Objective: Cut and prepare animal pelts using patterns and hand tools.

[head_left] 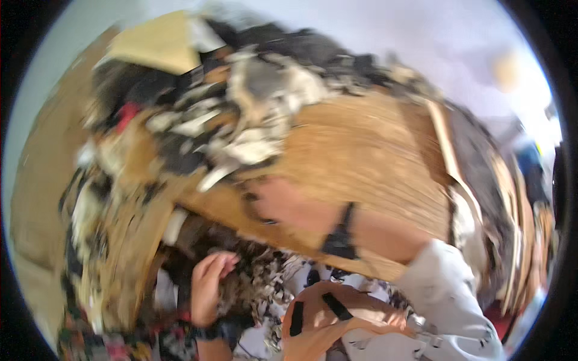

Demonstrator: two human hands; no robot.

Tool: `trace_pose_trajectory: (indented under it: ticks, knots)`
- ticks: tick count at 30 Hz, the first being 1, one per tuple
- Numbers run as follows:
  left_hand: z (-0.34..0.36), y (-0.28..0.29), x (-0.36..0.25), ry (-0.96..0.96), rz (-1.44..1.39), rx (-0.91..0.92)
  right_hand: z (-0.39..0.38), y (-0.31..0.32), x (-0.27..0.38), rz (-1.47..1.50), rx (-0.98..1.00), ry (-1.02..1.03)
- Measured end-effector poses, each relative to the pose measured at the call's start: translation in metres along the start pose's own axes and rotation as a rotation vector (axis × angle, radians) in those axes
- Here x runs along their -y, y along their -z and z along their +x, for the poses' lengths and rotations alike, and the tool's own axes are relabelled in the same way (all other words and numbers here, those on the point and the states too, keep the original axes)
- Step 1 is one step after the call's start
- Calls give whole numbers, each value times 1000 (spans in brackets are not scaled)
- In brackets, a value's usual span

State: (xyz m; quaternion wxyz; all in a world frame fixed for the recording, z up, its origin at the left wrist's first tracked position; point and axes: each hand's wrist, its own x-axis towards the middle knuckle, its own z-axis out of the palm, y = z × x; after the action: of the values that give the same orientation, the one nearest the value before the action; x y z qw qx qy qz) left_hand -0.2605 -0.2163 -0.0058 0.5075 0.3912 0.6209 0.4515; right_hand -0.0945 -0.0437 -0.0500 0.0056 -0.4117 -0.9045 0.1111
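Observation:
My right hand (274,198), blurred by motion, reaches over the wooden table (367,156) beside the near edge of a heap of fur scraps (265,90). Its fingers are smeared, so I cannot make out whether they grip anything. A black band (343,234) is round that forearm. Lower and to the left, my left hand (208,286) hangs in the gap in front of the table edge, its fingers loosely bent, with nothing visible in them. The scraps in the heap are white, black, grey and tan, in irregular pieces and strips.
Atop the heap's far left lies a yellow sheet (156,45). More scraps line the left board (135,253). Dark fur (481,156) and long pale strips hang at the right. Beneath the table, small scraps (271,277) litter the floor. Peach fabric with black strips (316,316) covers my lap.

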Motion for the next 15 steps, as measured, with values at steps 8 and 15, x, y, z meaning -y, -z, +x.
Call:
trace_pose_trajectory:
  ticks: [8, 15]
  knots:
    - [28, -23, -22, 42, 95, 74, 23, -2, 14, 110, -426, 8]
    - [96, -129, -64, -167, 166, 446, -187, 97, -124, 21, 54, -350]
